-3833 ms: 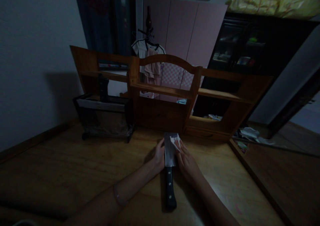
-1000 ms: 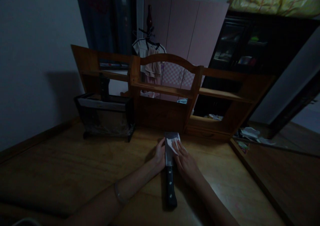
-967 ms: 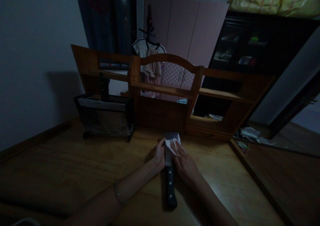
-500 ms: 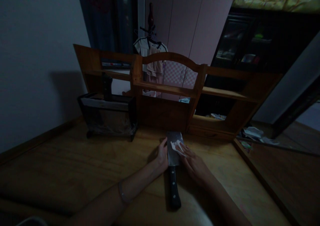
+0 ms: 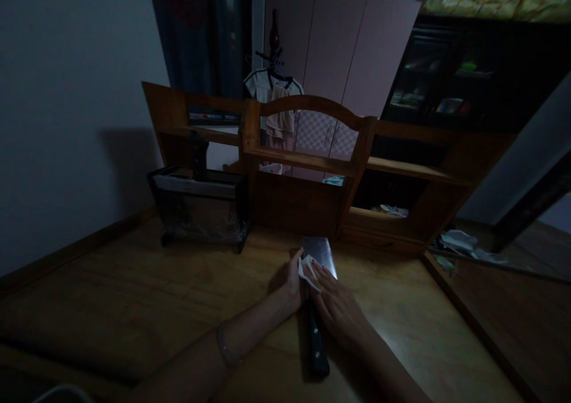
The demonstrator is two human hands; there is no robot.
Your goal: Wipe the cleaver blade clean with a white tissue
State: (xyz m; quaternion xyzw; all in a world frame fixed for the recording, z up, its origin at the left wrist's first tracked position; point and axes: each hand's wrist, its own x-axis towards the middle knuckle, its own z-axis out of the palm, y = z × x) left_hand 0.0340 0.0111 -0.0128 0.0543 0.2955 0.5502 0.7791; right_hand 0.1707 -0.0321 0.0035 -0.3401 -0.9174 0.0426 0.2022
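Observation:
A cleaver [image 5: 319,249] with a broad steel blade and a black riveted handle points away from me over the wooden table, its handle toward me. My left hand [image 5: 293,284] grips the blade's left edge; its fingertips are partly hidden beneath the steel. Pressed flat on the lower blade, my right hand [image 5: 336,305] holds a folded white tissue [image 5: 307,268] under its fingers. That hand covers the part of the blade nearest the handle.
A black knife holder [image 5: 200,206] with a dark-handled knife in it stands at the left. Behind the cleaver, a wooden shelf unit [image 5: 298,203] runs along the back of the table [image 5: 178,296]. A wall rises at the left.
My right hand has slid the tissue down the blade toward the handle and leftward, close to my left hand. The upper blade now shows. The view has shifted slightly, moving everything rightward.

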